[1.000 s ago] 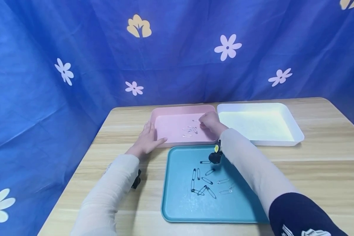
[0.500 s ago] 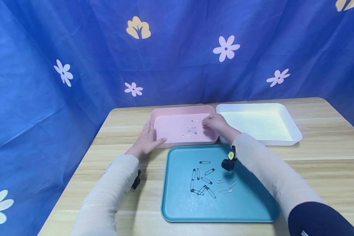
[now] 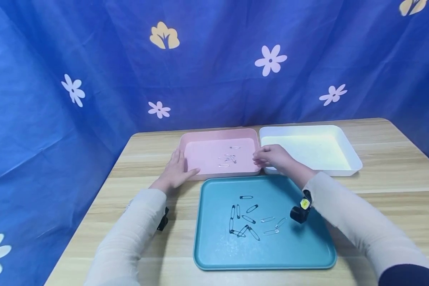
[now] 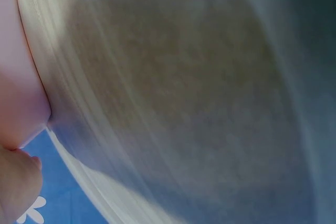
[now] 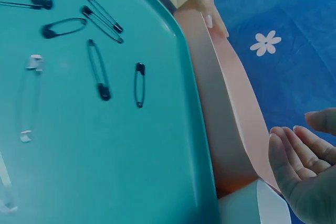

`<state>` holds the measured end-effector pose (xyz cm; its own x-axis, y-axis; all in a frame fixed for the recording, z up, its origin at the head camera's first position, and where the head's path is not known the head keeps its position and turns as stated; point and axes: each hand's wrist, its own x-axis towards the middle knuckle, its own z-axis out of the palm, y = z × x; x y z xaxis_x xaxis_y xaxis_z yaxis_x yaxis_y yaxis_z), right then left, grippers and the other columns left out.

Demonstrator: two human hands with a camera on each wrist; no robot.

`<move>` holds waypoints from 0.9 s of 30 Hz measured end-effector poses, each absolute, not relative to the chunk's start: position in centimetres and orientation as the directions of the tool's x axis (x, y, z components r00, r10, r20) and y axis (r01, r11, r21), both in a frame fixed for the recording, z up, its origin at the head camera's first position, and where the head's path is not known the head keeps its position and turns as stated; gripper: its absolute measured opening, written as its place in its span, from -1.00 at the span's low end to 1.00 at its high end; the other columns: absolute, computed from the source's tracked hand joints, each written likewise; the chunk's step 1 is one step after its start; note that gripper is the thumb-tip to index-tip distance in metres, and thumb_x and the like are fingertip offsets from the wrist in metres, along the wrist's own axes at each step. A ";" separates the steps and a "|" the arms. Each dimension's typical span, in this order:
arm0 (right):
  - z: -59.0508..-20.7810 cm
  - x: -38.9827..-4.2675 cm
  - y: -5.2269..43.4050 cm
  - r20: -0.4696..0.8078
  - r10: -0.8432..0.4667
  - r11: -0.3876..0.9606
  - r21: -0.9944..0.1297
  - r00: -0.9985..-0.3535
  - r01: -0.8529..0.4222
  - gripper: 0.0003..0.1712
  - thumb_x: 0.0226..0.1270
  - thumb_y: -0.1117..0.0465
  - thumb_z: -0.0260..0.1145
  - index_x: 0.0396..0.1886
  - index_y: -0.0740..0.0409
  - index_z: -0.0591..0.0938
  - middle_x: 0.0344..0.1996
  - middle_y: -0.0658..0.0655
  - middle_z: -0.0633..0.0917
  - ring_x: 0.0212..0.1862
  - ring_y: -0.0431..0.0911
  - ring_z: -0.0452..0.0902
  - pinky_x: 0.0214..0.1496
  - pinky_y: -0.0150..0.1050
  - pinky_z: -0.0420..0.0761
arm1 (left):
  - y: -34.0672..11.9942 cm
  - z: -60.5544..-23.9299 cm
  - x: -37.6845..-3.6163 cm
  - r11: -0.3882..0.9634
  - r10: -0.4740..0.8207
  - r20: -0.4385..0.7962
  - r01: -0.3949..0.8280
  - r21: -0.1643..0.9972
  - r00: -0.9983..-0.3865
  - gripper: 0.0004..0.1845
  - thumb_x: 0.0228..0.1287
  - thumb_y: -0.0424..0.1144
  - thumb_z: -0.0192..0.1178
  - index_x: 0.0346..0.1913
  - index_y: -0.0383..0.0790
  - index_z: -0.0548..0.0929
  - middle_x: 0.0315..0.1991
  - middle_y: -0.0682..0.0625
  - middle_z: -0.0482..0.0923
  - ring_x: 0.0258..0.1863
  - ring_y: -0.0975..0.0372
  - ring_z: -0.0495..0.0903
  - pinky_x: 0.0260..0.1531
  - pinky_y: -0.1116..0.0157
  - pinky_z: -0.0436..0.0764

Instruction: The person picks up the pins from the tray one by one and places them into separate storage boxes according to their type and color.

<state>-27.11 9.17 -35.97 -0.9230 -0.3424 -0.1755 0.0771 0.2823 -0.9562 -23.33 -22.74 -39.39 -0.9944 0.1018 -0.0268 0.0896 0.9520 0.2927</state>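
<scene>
My left hand (image 3: 174, 169) rests at the left wall of the pink tray (image 3: 203, 174), fingers stretched along the rim and thumb at its front corner. Over the meeting edges of the pink and white trays hovers my right hand (image 3: 274, 157); in the right wrist view its fingers (image 5: 294, 156) are loosely bent, thumb apart, with nothing between them. Several silver safety pins (image 3: 230, 159) lie in the pink tray. On the teal tray (image 3: 214, 256) are several black safety pins (image 3: 248, 219) and 3 silver safety pins (image 3: 271, 232).
The white tray (image 3: 343, 173) stands to the right of the pink one, side by side. All three trays sit on a wooden table (image 3: 389, 159). A blue curtain (image 3: 207, 79) with flower prints hangs behind the table.
My right hand has drawn back to the right, out of the pink tray, and its fingers have loosened. One silver safety pin lies where its fingertips were. My left hand stays put.
</scene>
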 end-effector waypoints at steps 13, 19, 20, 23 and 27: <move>-37.0 -23.9 12.7 -0.161 -0.476 0.220 -0.974 -0.865 0.060 -0.64 0.18 0.29 0.14 -0.16 0.56 0.44 -0.32 0.32 0.59 -0.25 0.05 0.54 -0.18 -0.19 0.53 | -22.8 -39.5 -23.3 0.947 0.105 -0.024 0.093 0.306 -0.994 0.08 0.05 0.37 -0.20 0.27 -0.48 -0.32 0.28 -0.31 -0.46 0.26 -0.05 -0.41 0.18 0.02 -0.19; -37.5 -22.8 13.8 -0.184 -0.493 0.226 -0.971 -0.850 0.079 -0.61 0.17 0.28 0.16 -0.17 0.59 0.42 -0.31 0.34 0.58 -0.26 0.03 0.54 -0.18 -0.21 0.53 | -23.0 -39.6 -23.3 0.947 0.108 -0.018 0.097 0.307 -0.994 0.07 0.05 0.36 -0.20 0.26 -0.49 -0.31 0.28 -0.32 -0.46 0.26 -0.06 -0.40 0.18 0.01 -0.20; -37.5 -22.6 13.9 -0.188 -0.494 0.229 -0.970 -0.849 0.081 -0.61 0.16 0.28 0.17 -0.17 0.58 0.42 -0.32 0.34 0.58 -0.25 0.04 0.54 -0.18 -0.21 0.53 | -23.0 -39.6 -23.3 0.947 0.108 -0.015 0.099 0.305 -0.994 0.07 0.05 0.36 -0.20 0.26 -0.49 -0.30 0.28 -0.32 -0.45 0.26 -0.07 -0.39 0.18 0.01 -0.20; -37.6 -22.0 14.2 -0.194 -0.502 0.238 -0.968 -0.843 0.081 -0.59 0.14 0.25 0.20 -0.17 0.56 0.44 -0.33 0.33 0.59 -0.26 0.04 0.53 -0.18 -0.21 0.53 | -22.9 -39.5 -23.0 0.943 0.110 -0.012 0.100 0.316 -0.994 0.08 0.04 0.38 -0.21 0.26 -0.50 -0.30 0.28 -0.32 -0.46 0.26 -0.06 -0.41 0.18 0.01 -0.21; -37.9 -21.1 14.5 -0.188 -0.517 0.245 -0.967 -0.835 0.067 -0.59 0.11 0.25 0.22 -0.18 0.55 0.45 -0.33 0.34 0.59 -0.26 0.04 0.53 -0.18 -0.19 0.53 | -22.8 -39.4 -22.9 0.936 0.112 0.006 0.108 0.336 -0.994 0.12 0.00 0.41 -0.23 0.26 -0.51 -0.29 0.28 -0.33 -0.45 0.26 -0.05 -0.41 0.18 0.00 -0.21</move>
<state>-21.10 14.55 -37.89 -0.8353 -0.5166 -0.1882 0.0667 0.2446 -0.9673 -22.86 -22.78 -39.40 -0.9937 0.1123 0.0056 0.1077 0.9358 0.3356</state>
